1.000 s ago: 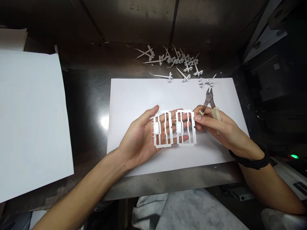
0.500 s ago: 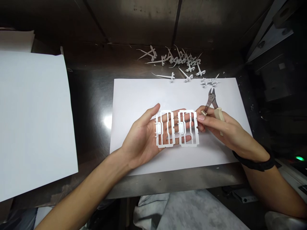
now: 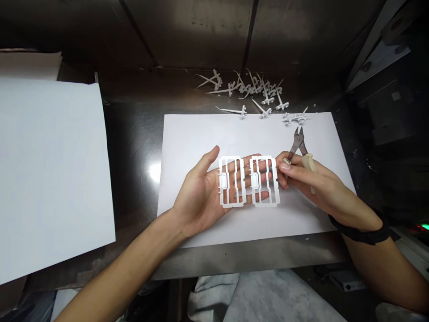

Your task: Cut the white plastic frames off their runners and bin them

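Observation:
My left hand (image 3: 204,192) is palm up with its fingers spread, and two white plastic frames lie across it. The left frame (image 3: 241,183) rests over the palm and finger bases; the right frame (image 3: 276,185) lies over the fingertips. My right hand (image 3: 310,179) is wrapped round a pair of side cutters (image 3: 298,141) with pale handles, close to the right frame's edge. The cutters' jaws are apart and point away from me. Both hands are above a white sheet (image 3: 201,134).
Several thin white plastic sprue pieces (image 3: 256,87) lie in a heap behind the sheet, and a few (image 3: 296,118) overlap its back edge. Large white paper (image 3: 53,174) is at the left. A metal wall (image 3: 201,31) stands behind the metal table (image 3: 134,134).
The whole view has shifted slightly, so the scene appears a little further right and lower. Both hands keep nearly the same pose, with the frames still on my left hand.

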The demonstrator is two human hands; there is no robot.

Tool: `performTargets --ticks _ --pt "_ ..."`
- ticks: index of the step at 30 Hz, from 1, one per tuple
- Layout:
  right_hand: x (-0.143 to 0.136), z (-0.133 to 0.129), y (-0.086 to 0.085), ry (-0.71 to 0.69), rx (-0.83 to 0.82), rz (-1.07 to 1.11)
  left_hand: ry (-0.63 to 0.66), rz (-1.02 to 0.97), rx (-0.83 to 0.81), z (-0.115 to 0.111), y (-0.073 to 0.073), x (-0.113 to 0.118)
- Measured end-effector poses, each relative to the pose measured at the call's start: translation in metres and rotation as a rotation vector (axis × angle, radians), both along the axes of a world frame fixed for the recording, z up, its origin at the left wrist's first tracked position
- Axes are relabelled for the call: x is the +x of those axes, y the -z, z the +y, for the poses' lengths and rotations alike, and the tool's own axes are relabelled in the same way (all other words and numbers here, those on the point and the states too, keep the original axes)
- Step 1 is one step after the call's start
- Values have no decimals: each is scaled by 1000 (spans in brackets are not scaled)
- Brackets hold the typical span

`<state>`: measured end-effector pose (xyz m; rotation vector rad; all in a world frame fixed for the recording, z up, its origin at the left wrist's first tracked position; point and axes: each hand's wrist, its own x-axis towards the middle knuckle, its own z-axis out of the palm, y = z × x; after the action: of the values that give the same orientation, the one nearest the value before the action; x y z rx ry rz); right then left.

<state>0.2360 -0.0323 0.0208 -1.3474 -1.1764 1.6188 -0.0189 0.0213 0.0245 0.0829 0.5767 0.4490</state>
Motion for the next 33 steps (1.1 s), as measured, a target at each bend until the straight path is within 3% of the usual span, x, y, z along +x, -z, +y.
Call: performTargets --ticks 17,26,33 --pt "3 -5 5 -25 -44 -21 26 41 -14 1 -1 1" --pt "1 -6 4 -31 -10 -72 55 38 67 -2 1 1" --pt "-4 -6 5 110 12 -6 50 151 128 -4 1 4"
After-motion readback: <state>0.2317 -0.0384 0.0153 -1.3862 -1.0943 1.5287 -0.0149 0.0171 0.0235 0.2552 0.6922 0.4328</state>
